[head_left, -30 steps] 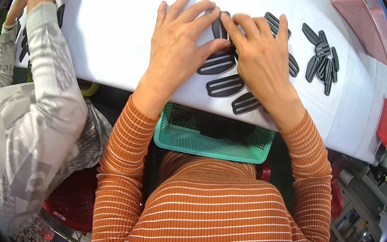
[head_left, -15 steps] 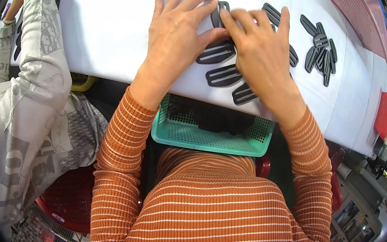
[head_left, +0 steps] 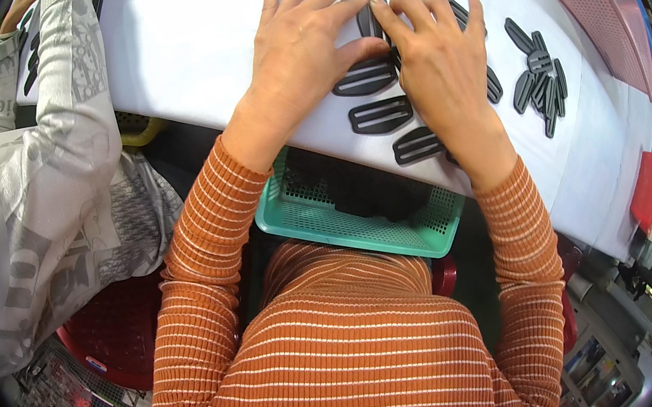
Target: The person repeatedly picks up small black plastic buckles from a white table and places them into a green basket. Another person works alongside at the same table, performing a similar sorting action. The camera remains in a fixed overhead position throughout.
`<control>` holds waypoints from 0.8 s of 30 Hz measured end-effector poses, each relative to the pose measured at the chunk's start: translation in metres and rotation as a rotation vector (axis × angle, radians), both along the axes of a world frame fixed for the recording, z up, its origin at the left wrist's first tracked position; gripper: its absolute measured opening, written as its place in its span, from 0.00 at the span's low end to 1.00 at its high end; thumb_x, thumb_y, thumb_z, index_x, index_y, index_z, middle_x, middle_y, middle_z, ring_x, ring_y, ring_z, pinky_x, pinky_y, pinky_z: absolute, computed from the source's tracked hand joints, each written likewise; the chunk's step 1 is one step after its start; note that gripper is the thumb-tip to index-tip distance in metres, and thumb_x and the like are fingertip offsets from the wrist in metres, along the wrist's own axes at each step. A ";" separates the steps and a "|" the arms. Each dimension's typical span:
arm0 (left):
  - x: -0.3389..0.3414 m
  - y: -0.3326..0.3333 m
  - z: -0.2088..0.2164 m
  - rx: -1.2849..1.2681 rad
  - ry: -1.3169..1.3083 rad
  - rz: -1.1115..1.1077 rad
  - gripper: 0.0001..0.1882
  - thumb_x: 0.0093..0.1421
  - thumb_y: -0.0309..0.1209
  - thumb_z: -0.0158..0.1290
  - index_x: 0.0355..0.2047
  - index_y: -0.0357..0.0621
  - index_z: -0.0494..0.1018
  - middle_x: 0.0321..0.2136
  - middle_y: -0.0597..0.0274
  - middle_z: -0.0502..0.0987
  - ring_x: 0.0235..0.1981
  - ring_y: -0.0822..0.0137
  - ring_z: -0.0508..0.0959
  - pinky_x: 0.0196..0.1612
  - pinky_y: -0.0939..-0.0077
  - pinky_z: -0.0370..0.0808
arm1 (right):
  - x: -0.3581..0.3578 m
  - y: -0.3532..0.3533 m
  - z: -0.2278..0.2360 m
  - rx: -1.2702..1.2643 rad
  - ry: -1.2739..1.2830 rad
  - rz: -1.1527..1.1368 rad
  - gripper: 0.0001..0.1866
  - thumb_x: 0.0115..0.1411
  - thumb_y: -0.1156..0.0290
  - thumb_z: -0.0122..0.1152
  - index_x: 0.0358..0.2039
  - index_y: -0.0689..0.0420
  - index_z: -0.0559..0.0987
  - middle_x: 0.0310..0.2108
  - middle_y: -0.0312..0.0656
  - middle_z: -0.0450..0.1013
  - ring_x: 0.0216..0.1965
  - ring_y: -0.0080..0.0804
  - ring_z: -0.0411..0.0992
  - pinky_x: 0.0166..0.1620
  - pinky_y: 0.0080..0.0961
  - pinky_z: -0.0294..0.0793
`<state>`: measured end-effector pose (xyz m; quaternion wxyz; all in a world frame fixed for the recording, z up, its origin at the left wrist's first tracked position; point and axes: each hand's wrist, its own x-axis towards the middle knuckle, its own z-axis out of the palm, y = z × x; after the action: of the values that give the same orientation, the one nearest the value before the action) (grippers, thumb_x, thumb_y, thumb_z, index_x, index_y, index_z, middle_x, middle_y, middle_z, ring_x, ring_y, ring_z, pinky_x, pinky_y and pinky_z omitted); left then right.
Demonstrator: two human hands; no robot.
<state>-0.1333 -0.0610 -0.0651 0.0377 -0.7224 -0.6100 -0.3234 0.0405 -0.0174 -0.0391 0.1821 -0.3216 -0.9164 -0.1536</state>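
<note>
Several black plastic strap buckles with parallel slots lie on the white table. My left hand is open, its fingers spread, with the index finger and thumb beside the two ends of a buckle. At that buckle's right edge rests the index fingertip of my right hand, whose other fingers are spread over the table. Nearer to me are a wide buckle by my left thumb, another buckle and a third. My right hand partly hides buckles beneath and beyond it.
A loose pile of buckles lies to the right. Behind it stands a pink perforated basket. A green basket with dark contents sits under the table's near edge. At the left is another person's grey patterned sleeve.
The view has shifted slightly. Both hands stay around the same buckle, with small finger movements; the right hand's fingers sit a little higher over the table.
</note>
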 end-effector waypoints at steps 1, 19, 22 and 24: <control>0.000 0.001 -0.001 0.001 -0.007 0.004 0.27 0.51 0.44 0.67 0.51 0.50 0.80 0.55 0.67 0.77 0.64 0.55 0.68 0.69 0.43 0.56 | -0.002 0.006 0.000 0.001 0.023 0.013 0.18 0.57 0.72 0.58 0.48 0.52 0.82 0.40 0.31 0.73 0.45 0.31 0.72 0.61 0.64 0.60; 0.036 0.007 0.042 -0.182 -0.691 -0.176 0.19 0.59 0.23 0.60 0.51 0.41 0.73 0.37 0.56 0.82 0.36 0.68 0.82 0.41 0.76 0.78 | 0.000 0.012 0.033 -1.066 1.810 0.608 0.21 0.71 0.71 0.40 0.63 0.62 0.62 0.55 0.55 0.67 0.62 0.50 0.65 0.67 0.44 0.65; 0.053 -0.009 0.051 -0.273 -1.004 -0.249 0.19 0.61 0.23 0.56 0.53 0.33 0.74 0.35 0.52 0.83 0.33 0.66 0.83 0.38 0.75 0.79 | -0.016 -0.014 0.059 -0.994 1.942 0.625 0.26 0.69 0.71 0.46 0.66 0.61 0.60 0.56 0.49 0.68 0.58 0.41 0.68 0.64 0.37 0.66; 0.065 -0.023 0.064 -0.387 -1.229 -0.328 0.20 0.66 0.27 0.53 0.56 0.29 0.71 0.39 0.57 0.81 0.38 0.72 0.80 0.42 0.78 0.79 | -0.016 -0.017 0.060 -0.944 1.888 0.604 0.28 0.70 0.66 0.46 0.67 0.59 0.56 0.57 0.49 0.67 0.60 0.43 0.67 0.66 0.39 0.64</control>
<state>-0.0686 -0.0841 -0.0010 -0.4970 -0.4838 -0.4497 -0.5627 0.0244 -0.0349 0.0214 0.6990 -0.1095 -0.4159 0.5714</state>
